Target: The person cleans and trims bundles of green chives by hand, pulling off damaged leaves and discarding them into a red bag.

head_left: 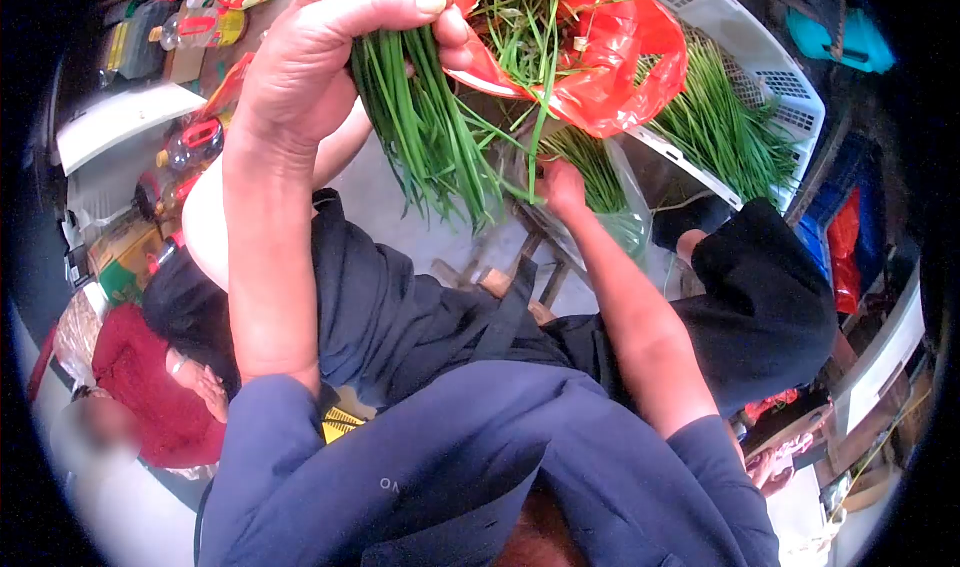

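Note:
My left hand [320,62] is raised at the upper left, its fingers wrapped round a thick bunch of long green stalks [425,117] that hang down. Lower and to the right is my right hand [562,187], closed beside the hanging tips and a few loose stalks; what it holds, if anything, is too small to make out. Above it a red plastic bag [625,77] lies open with thin green scraps [515,37] inside. Behind my right hand, a clear plastic bag [632,222] holds more green stalks [590,167].
A white plastic crate [790,97] with green stalks [725,132] stands at the upper right, near a teal object [838,42]. Bottles [190,145] and packets are at the left. Another person in a red top [150,392] is at the lower left.

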`<state>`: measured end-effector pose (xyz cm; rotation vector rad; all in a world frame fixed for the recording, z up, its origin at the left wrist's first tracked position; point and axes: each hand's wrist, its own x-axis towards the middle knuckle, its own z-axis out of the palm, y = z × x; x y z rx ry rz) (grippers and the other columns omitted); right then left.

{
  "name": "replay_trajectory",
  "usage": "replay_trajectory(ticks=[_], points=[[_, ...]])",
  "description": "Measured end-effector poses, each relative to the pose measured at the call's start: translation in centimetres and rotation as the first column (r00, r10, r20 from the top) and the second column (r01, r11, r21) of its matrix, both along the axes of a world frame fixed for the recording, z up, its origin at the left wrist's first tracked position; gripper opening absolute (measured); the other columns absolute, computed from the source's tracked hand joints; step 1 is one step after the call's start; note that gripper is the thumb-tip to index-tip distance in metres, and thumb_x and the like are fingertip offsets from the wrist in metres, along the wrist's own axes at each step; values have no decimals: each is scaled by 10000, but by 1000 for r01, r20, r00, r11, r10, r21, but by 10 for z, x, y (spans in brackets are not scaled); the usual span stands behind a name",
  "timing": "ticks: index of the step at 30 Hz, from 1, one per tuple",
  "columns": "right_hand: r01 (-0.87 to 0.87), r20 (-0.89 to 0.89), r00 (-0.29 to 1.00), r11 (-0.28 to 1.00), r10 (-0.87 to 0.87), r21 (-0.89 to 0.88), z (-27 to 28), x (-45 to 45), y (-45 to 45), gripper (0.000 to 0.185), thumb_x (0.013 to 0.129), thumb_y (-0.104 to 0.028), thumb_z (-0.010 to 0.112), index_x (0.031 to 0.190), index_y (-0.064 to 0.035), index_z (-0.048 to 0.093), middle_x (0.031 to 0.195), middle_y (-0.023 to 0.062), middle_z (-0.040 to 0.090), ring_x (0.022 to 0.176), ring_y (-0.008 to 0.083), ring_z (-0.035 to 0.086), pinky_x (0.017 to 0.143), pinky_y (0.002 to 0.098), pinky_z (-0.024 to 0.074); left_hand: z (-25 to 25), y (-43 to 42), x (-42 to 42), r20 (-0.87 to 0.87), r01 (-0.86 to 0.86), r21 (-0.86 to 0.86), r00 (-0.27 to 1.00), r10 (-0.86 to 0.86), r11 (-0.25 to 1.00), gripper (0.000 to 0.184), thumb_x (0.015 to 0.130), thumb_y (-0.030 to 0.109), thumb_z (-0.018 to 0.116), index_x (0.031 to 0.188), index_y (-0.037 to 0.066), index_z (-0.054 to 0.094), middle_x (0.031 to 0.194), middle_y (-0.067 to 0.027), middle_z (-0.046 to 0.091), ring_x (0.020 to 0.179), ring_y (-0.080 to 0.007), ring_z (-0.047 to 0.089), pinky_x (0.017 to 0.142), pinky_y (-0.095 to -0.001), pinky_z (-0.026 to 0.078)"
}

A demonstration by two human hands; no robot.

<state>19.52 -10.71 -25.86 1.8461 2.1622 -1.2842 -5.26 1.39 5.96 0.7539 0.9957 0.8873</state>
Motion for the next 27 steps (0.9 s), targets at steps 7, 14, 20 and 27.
replay_trajectory(ticks=[7,14,20,27], points=[[49,-140,988,992,-65,-113,11,23,21,221,650,-208,652,797,-42,656,671,122,647,601,230,627,599,369,492,-1,-1,8,-87,-9,100,996,18,995,197,827,129,647,975,11,593,782,-83,634,721,-192,647,690,-297,518],[133,-483,824,929,-296,-345,90,53,60,207,711,-48,614,903,30,622,707,29,602,579,114,563,539,262,472,-14,-6,16,-131,66,120,990,-50,991,149,816,145,673,869,17,619,718,-57,621,650,-153,617,649,-268,506],[195,-665,511,827,-544,-527,200,61,78,204,780,-49,664,981,-19,644,814,40,642,639,93,565,607,214,473,-26,-16,41,-95,172,64,982,-166,983,123,791,102,669,849,15,605,710,-66,631,608,-133,612,610,-252,500],[148,-784,100,789,-612,-597,242,55,78,192,794,-44,650,984,-17,634,835,41,643,621,95,561,591,216,486,-41,-30,76,-104,375,-44,920,-378,926,186,747,58,690,909,-5,623,789,-69,639,599,-138,601,593,-262,489]])
